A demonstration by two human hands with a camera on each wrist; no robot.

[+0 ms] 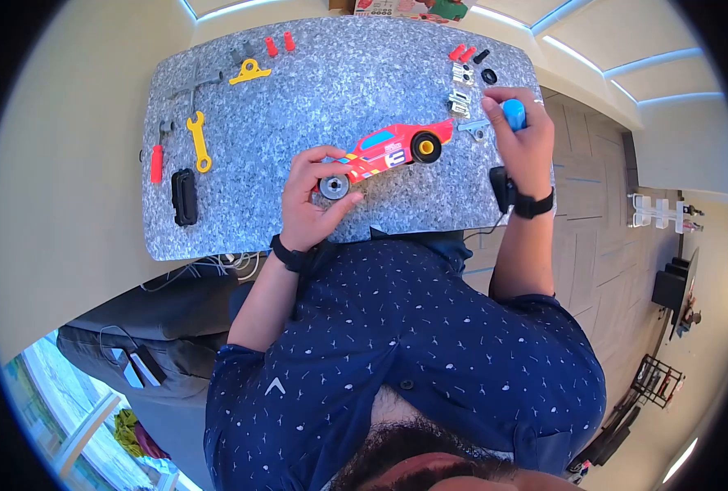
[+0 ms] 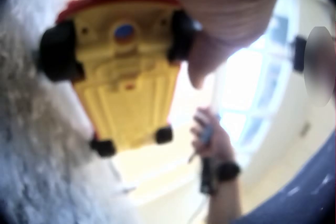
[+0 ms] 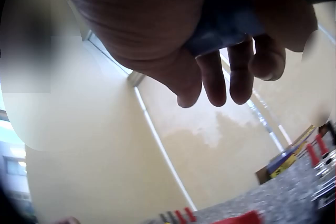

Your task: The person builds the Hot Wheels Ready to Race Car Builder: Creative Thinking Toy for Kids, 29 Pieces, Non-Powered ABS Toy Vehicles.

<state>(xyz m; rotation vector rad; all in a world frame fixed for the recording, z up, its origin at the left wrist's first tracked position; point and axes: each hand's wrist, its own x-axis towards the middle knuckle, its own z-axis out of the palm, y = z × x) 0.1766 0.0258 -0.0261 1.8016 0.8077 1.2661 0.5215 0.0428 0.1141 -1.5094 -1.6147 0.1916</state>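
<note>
My left hand [image 1: 313, 195] grips the front end of a red toy race car [image 1: 387, 149], tilted up on its side. The car's yellow underside [image 2: 126, 77] with its black wheels faces the left wrist camera. A rear wheel [image 1: 426, 147] with a yellow hub shows in the head view, along with a grey-hubbed front wheel [image 1: 334, 186]. To the right of the car's tail, my right hand [image 1: 526, 135] holds a blue-handled tool [image 1: 513, 114]. Its blue handle [image 3: 226, 32] lies in shadow across the fingers in the right wrist view. A grey shaft-like piece [image 1: 472, 128] points toward the car.
On the speckled table [image 1: 249, 221] lie a yellow wrench [image 1: 199, 142], a grey cross-shaped piece [image 1: 194, 85], a yellow bracket [image 1: 250, 72] and a black case [image 1: 184, 197]. Silver parts [image 1: 460, 102], red pegs [image 1: 462, 53] and a black ring [image 1: 489, 76] lie at the far right.
</note>
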